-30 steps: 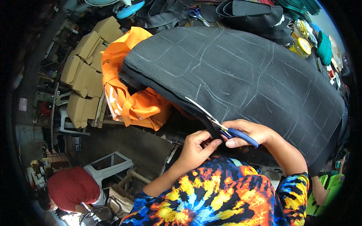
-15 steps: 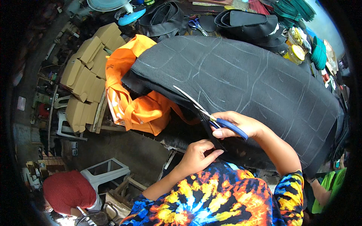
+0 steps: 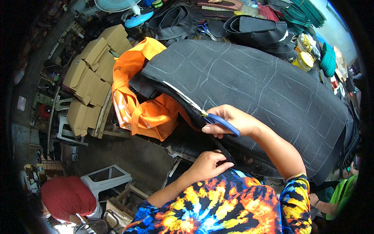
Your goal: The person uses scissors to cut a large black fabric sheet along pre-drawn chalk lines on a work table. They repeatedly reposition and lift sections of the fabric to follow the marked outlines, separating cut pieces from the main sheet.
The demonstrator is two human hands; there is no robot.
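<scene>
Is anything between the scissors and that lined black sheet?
Nothing visible: the blue-handled scissors in the right hand meet the black sheet at its edge; the orange bag lies mostly left of them.

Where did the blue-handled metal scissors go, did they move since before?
Yes: the scissors moved leftward and forward, closer to the crumpled bright-orange fabric.

No lettering or number can be read with certainty. Dark print (image 3: 118, 68) marks the upper left part of the orange bag (image 3: 150, 121), too small and creased to make out; white printed shapes (image 3: 121, 110) lower on the same bag are broken by folds. Pale lines (image 3: 249, 77) cross the black sheet (image 3: 286, 78) in a rough, irregular grid, forming no legible letter or figure.
</scene>
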